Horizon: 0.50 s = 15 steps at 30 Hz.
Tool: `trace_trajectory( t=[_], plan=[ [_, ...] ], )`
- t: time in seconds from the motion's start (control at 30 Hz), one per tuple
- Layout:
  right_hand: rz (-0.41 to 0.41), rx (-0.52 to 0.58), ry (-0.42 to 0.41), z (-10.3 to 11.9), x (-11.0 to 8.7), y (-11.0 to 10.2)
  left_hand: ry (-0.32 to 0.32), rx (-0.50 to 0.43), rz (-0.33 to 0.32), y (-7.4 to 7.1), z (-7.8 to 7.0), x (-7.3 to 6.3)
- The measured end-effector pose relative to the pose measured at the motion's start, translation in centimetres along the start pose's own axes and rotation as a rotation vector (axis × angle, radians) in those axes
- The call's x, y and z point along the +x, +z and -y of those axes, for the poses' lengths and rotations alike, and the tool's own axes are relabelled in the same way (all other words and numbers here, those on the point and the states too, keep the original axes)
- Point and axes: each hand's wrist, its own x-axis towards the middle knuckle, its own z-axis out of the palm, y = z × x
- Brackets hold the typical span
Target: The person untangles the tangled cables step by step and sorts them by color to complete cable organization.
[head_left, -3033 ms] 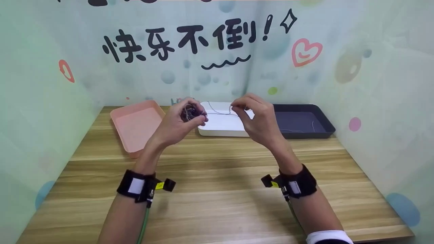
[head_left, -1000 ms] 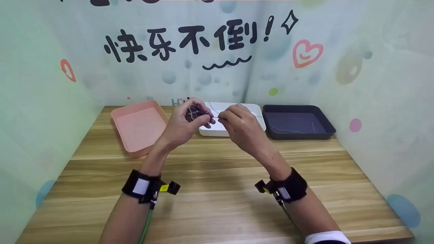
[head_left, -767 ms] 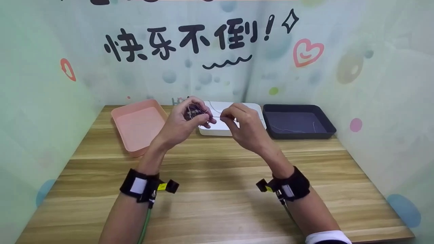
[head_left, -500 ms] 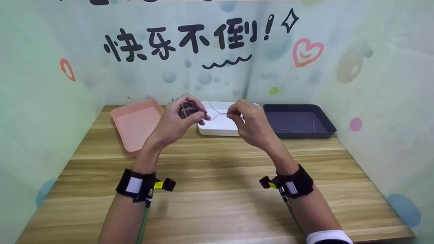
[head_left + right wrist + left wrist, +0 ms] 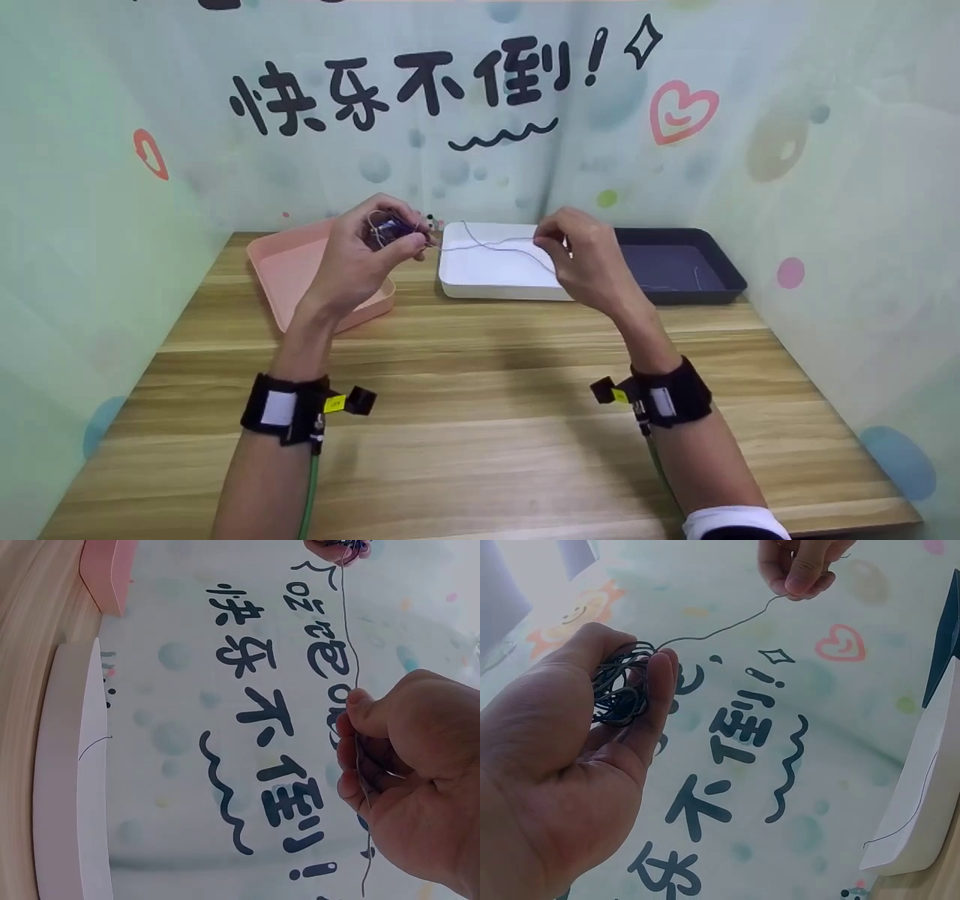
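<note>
My left hand (image 5: 349, 259) curls around a loose tangle of thin dark wire or cord (image 5: 621, 686), its thumb and fingers about the bundle. From there a single thin strand (image 5: 720, 633) runs across to my right hand (image 5: 589, 259). The right thumb and fingertips pinch that strand, and in the right wrist view its free tail (image 5: 367, 862) hangs past the palm. Both hands are raised above the table's far side, well apart. Behind them a white tray (image 5: 502, 290) bears another thin strand (image 5: 525, 253) that curves toward the right.
A pink tray (image 5: 281, 259) stands at the left, partly behind my left hand. A dark tray (image 5: 675, 262) at the right has a fine pale strand (image 5: 697, 279) in it. Printed cloth walls enclose the wooden table (image 5: 480, 420). Green cables (image 5: 309, 487) run from the wrist cameras.
One second ago the hands were close together. The left has since moved left with the tangle and the right has moved right, so a longer stretch of strand spans between them.
</note>
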Motion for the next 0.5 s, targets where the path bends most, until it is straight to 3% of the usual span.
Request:
trace_trajectory(
  t=[0.23,0.37,0.5],
  plan=[
    [-0.059,-0.008,0.088,-2.0,0.2,-0.8,0.013,-0.005,-0.044,-1.3,-0.7,-0.2],
    [-0.097,-0.008,0.185,-3.8,0.1,-1.7,0.040,-0.006,-0.062,-1.8,-0.9,-0.4],
    [-0.113,-0.017,0.284,-6.6,-0.3,-2.9,0.028,-0.006,-0.061,-1.8,-0.9,-0.5]
  ],
)
